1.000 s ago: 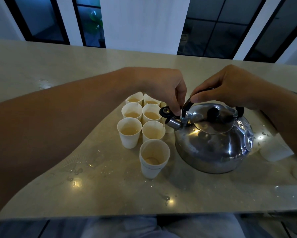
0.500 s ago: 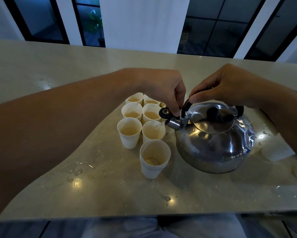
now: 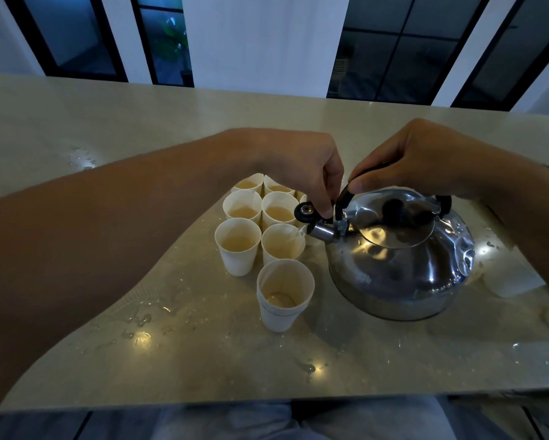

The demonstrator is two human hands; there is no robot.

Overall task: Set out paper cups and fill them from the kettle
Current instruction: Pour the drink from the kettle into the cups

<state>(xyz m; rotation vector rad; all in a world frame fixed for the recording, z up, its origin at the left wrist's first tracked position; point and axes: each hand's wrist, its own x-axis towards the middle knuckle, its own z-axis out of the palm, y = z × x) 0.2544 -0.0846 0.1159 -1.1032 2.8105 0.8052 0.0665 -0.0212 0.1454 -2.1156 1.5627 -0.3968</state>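
The left hand (image 3: pixel 301 166) reaches across from the left and pinches the black spout cap (image 3: pixel 304 211) with its curled fingers, holding it flipped up. The right hand (image 3: pixel 425 157) is curled tight round the black handle (image 3: pixel 344 198) of the steel kettle (image 3: pixel 400 258), which tilts slightly toward the cups, its base close to the counter (image 3: pixel 203 360). A thin stream runs from the spout (image 3: pixel 322 231) into a cup (image 3: pixel 282 244) just beside it. That cup stands in a cluster of cups (image 3: pixel 260 208) holding pale liquid. The nearest cup (image 3: pixel 284 295), nearly empty, stands in front of the cluster, left of the kettle. Water drops glint on the counter.
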